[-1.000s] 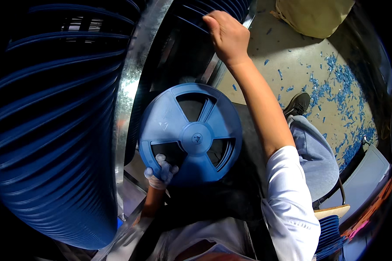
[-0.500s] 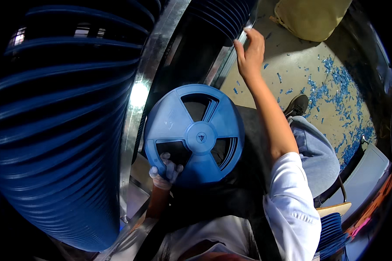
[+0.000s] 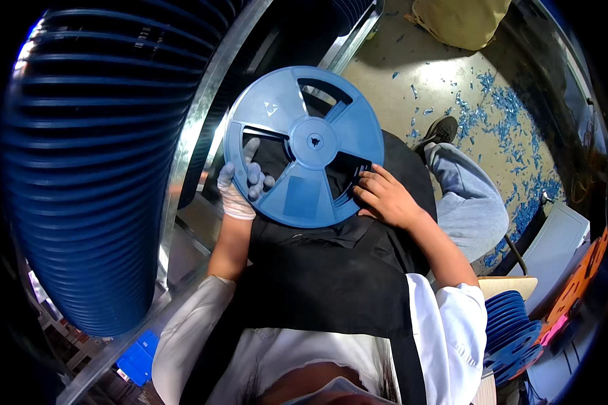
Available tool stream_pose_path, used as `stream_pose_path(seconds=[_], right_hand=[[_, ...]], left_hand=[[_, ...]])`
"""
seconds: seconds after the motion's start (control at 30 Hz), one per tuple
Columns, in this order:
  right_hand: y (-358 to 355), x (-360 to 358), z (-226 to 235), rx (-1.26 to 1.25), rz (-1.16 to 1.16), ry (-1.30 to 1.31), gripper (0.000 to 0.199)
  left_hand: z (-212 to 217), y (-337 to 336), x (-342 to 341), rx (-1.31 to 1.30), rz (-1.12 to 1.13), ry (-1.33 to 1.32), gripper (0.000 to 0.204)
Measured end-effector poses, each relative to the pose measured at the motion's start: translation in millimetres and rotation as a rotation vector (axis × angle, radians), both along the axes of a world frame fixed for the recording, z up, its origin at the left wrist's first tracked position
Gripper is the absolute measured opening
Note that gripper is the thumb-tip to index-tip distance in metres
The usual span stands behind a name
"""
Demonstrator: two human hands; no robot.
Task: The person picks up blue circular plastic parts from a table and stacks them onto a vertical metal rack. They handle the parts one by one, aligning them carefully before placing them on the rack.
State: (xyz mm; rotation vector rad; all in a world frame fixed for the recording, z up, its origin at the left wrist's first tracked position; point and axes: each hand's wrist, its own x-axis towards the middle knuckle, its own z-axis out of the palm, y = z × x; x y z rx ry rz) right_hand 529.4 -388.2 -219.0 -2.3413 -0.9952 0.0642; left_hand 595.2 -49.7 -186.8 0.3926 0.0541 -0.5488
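A round blue plastic reel [image 3: 304, 185] with a centre hub and three wedge-shaped windows rests over my lap, on the black apron [image 3: 311, 290]. Further blue rims show layered through its windows, so more than one reel may be stacked here; how many I cannot tell. My left hand [image 3: 238, 196], in a pale glove with greyish fingertips, grips the left rim, fingers passing through the lower-left window. My bare right hand [image 3: 390, 200] holds the lower-right rim, fingers curled over its edge beside another window. Its thumb is mostly hidden.
On the left, a long row of blue reels [image 3: 94, 189] stands along a metal rail [image 3: 189, 128]. Blue scraps [image 3: 513, 135] litter the floor beyond my shoe [image 3: 442, 129]. A beige sack [image 3: 459, 23] stands far off. Blue reels [image 3: 510, 324] and an orange disc [image 3: 574, 283] sit lower right.
My right hand has come back from the far row of reels to the lower-right rim of the reel in my lap. My left hand keeps its hold. The head view has shifted.
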Motion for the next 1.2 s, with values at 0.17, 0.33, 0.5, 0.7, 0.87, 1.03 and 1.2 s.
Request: stream_pose_path(seconds=[0.17, 0.33, 0.5, 0.7, 0.87, 1.03, 1.2], right_hand=[[-9, -6, 41, -0.057, 0.043, -0.285, 0.028], [-15, -24, 70, -0.077, -0.069, -0.493, 0.029], [-11, -37, 70, -0.113, 0.014, -0.513, 0.033], [4, -22, 65, 0.315, -0.159, 0.076, 0.04], [56, 52, 50, 0.418, -0.53, -0.087, 0.039], [91, 71, 35, 0.342, -0.633, 0.138, 0.028], [93, 73, 33, 0.346, -0.624, 0.132, 0.023]], left_hand=[[1, 19, 5, 0.123, -0.056, -0.061, 0.063], [6, 9, -2, 0.2, -0.003, -0.051, 0.061], [-2, 20, -8, 0.114, -0.082, -0.128, 0.056], [-10, 36, -18, 0.119, -0.094, -0.179, 0.049], [-11, 36, -22, 0.164, -0.041, -0.156, 0.05], [-10, 36, -23, 0.138, -0.047, -0.176, 0.049], [-13, 37, -23, 0.107, -0.05, -0.199, 0.049]])
